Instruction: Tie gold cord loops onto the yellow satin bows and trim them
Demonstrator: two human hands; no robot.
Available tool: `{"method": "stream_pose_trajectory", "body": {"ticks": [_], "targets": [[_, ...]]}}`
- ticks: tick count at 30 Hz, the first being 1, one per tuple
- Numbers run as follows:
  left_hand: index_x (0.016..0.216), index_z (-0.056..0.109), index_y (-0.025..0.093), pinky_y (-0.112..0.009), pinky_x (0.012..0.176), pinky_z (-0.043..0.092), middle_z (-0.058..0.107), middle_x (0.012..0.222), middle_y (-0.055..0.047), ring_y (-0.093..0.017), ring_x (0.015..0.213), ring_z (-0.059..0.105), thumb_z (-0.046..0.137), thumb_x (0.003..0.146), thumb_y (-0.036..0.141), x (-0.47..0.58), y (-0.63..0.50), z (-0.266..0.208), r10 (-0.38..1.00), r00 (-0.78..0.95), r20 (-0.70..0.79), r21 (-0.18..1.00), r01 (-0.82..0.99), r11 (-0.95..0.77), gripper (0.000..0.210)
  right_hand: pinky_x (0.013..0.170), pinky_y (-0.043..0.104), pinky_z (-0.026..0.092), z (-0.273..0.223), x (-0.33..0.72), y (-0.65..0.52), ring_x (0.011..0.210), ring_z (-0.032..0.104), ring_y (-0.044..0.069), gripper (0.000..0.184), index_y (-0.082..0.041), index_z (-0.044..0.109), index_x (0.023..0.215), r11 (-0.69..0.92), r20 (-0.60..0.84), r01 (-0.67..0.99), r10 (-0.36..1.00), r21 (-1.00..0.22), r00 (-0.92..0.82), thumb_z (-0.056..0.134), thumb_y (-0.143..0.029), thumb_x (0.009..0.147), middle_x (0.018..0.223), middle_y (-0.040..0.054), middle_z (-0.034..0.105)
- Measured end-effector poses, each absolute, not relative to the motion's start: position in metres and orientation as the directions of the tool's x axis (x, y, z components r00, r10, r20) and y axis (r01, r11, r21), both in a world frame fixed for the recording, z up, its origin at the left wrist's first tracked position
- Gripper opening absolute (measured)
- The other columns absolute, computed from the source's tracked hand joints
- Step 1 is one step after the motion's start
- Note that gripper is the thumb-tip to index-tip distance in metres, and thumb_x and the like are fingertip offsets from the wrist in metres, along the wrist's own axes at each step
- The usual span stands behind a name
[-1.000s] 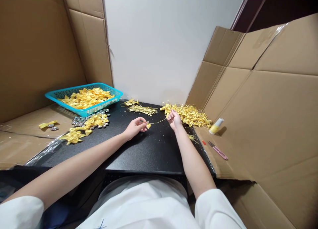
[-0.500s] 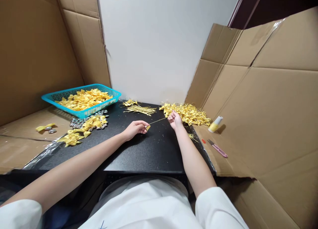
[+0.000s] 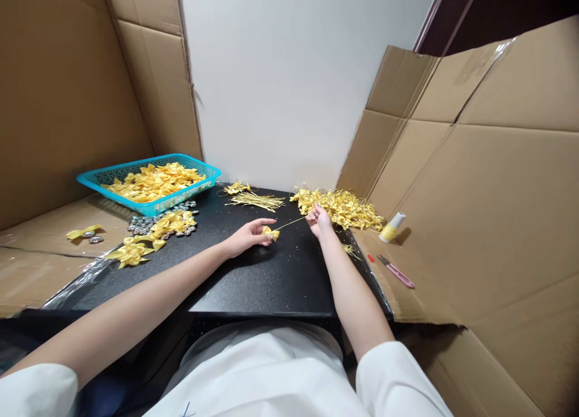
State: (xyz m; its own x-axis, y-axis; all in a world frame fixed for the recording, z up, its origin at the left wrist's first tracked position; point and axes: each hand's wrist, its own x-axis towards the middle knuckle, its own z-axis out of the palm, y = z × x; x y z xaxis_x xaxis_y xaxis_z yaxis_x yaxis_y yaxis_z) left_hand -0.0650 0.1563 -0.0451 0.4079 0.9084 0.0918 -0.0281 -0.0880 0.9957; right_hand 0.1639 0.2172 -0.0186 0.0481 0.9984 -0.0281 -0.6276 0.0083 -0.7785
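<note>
My left hand is over the middle of the black table, with a small yellow ribbon bow at its fingertips. The index finger is raised off the bow, while the thumb and lower fingers still hold it. From the bow a thin gold cord runs taut, up and to the right. My right hand pinches the cord's other end, closed, in front of a heap of yellow bows with gold cords. Behind the hands lies a bundle of loose gold cords.
A blue basket of yellow bows stands at back left. Silver beads and yellow ribbon flowers lie before it. Pink thread snips and a thread spool are on cardboard at right. Cardboard walls flank the table.
The left index finger has lifted, and the bow has turned so more of it shows at the fingertips. My right hand stays nearly in place, with the cord still stretched between the hands.
</note>
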Motion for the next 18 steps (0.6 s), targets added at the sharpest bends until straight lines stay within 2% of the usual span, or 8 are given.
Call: {"method": "stream_pose_trajectory", "body": {"ticks": [4,8,12,15,18], "targets": [[0.089,0.069,0.013,-0.027,0.071,0.051,0.071,0.080,-0.003,-0.012,0.069,0.062,0.081,0.062,0.031,-0.065,0.157,-0.046,0.902,0.421,0.095,0.995,-0.008,-0.102,0.034,0.039,0.014,0.027,-0.014,0.163,0.214,0.036,0.026,0.005,0.027,-0.020,0.036,0.069,0.010,-0.022,-0.651,0.999,-0.759,0.042,0.040,-0.013,0.095,0.045,-0.0112,0.024],[0.081,0.070,0.014,-0.028,0.076,0.050,0.072,0.079,-0.003,-0.013,0.071,0.063,0.080,0.062,0.031,-0.063,0.154,-0.046,0.916,0.379,0.131,0.991,-0.016,-0.135,0.026,0.039,0.014,0.027,-0.010,0.164,0.212,0.037,0.025,0.004,0.028,-0.020,0.035,0.068,0.026,-0.021,-0.660,0.998,-0.751,0.063,0.045,-0.017,0.094,0.046,-0.0115,0.023],[0.080,0.071,0.014,-0.028,0.078,0.051,0.074,0.083,-0.005,-0.015,0.075,0.065,0.079,0.062,0.033,-0.060,0.150,-0.046,0.914,0.374,0.155,0.987,-0.028,-0.156,0.027,0.039,0.013,0.027,-0.010,0.164,0.212,0.037,0.025,0.004,0.027,-0.020,0.035,0.069,0.031,-0.038,-0.631,0.995,-0.776,0.096,0.043,-0.014,0.094,0.046,-0.0116,0.023],[0.083,0.069,0.013,-0.028,0.070,0.051,0.072,0.076,-0.005,-0.014,0.067,0.063,0.077,0.065,0.036,-0.058,0.147,-0.044,0.922,0.343,0.178,0.984,-0.046,-0.173,0.030,0.038,0.013,0.026,-0.012,0.162,0.214,0.036,0.024,0.003,0.025,-0.020,0.036,0.070,0.028,-0.057,-0.613,0.991,-0.789,0.119,0.043,-0.012,0.093,0.046,-0.0122,0.023],[0.093,0.068,0.013,-0.026,0.063,0.050,0.070,0.070,-0.002,-0.011,0.058,0.060,0.076,0.066,0.038,-0.057,0.145,-0.042,0.931,0.298,0.209,0.978,-0.067,-0.198,0.037,0.037,0.013,0.025,-0.016,0.161,0.216,0.034,0.023,0.003,0.024,-0.020,0.036,0.070,0.026,-0.082,-0.586,0.984,-0.810,0.157,0.045,-0.013,0.091,0.044,-0.0132,0.024]]}}
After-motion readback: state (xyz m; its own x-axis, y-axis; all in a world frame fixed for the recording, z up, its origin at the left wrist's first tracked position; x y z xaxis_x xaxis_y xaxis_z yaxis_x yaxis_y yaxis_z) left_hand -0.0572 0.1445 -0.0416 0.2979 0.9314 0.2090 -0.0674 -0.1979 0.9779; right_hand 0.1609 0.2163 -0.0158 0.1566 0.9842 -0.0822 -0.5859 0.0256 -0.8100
